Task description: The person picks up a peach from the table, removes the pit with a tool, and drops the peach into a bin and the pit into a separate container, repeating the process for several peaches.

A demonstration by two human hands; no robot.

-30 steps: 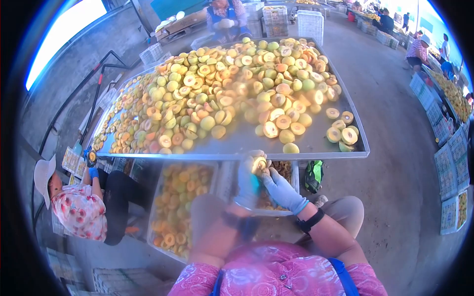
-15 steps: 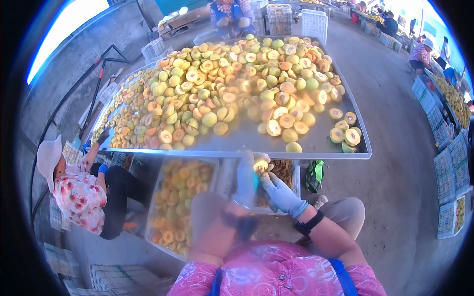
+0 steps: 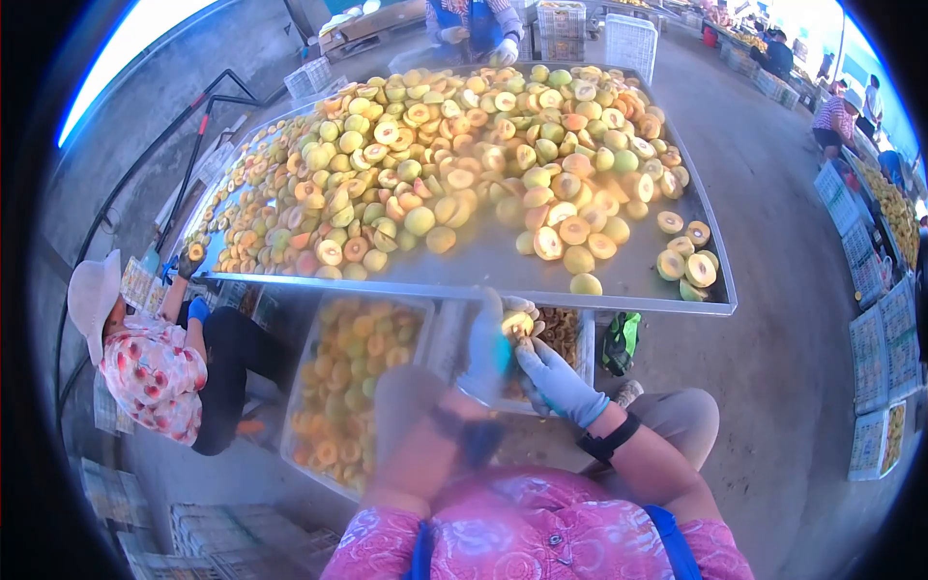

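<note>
Both of my gloved hands meet just below the near edge of a metal table heaped with halved yellow-green fruit. Between them is a piece of fruit. My left hand, blurred, has its fingers wrapped round the fruit from the left. Closed at the fruit's right side is my right hand; whether it also holds a tool cannot be made out. Beneath the hands, a crate contains small brown pieces. A crate of fruit stands to the left of my hands.
A person in a white hat sits at the left, a hand at the table's corner. Another person is at the far side. A green and black bag lies right of the crate. Stacked crates line the right.
The view has shifted slightly. The far person's hand has moved outward to the right, and the left person's raised hand now holds a piece of fruit. My hands remain together at the fruit.
</note>
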